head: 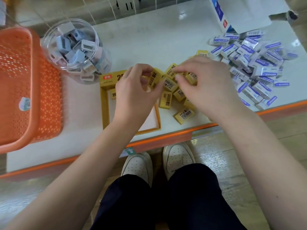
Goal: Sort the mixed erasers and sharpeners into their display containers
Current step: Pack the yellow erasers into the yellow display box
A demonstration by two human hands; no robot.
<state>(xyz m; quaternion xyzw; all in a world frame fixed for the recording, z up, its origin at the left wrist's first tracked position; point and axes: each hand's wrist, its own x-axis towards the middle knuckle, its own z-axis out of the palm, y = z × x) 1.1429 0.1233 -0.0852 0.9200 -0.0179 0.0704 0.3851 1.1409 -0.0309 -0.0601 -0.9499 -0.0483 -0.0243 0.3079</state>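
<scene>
My left hand pinches a yellow eraser above the right edge of the yellow display box, which holds one yellow eraser at its far end. My right hand curls its fingers over a loose heap of yellow erasers and appears to pinch one. A pile of blue-and-white erasers lies to the right. A clear round tub at the left holds several grey and pink sharpeners.
An orange perforated basket with one sharpener inside stands at the far left. A blue-and-white carton lies open at the back right. The shelf's orange front edge runs just before my shoes.
</scene>
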